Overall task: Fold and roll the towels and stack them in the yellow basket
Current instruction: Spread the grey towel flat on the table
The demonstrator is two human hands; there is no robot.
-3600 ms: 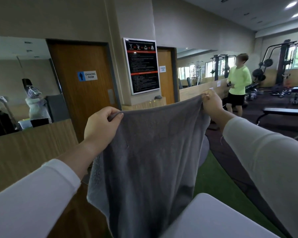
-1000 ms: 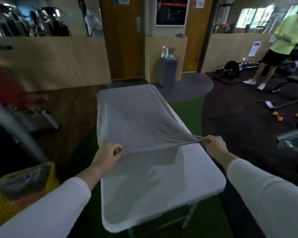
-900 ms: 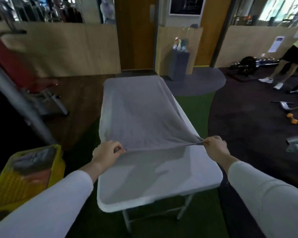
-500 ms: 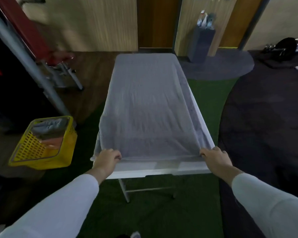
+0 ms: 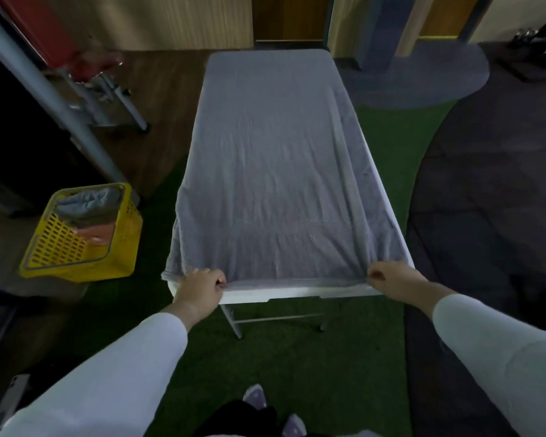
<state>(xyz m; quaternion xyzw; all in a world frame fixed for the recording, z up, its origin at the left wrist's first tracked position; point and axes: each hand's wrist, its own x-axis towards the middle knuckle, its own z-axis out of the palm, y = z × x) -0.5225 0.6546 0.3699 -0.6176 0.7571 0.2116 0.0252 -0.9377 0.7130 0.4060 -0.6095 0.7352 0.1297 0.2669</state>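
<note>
Fingers (image 5: 218, 280) of your left hand (image 5: 198, 291) are closed on the towel's near left corner, and your right hand (image 5: 391, 283) pinches the near right corner the same way, both at the near edge of the table (image 5: 297, 292). The grey towel (image 5: 275, 171) lies flat and runs straight away from you, its long axis along the table's length, reaching the far edge and hanging slightly over the left edge. Both hands sit equally near it, so the fold probably goes forward, near hem toward far hem. Your yellow basket (image 5: 79, 238) stands on the floor beside the table's near left corner, with towels already inside.
</note>
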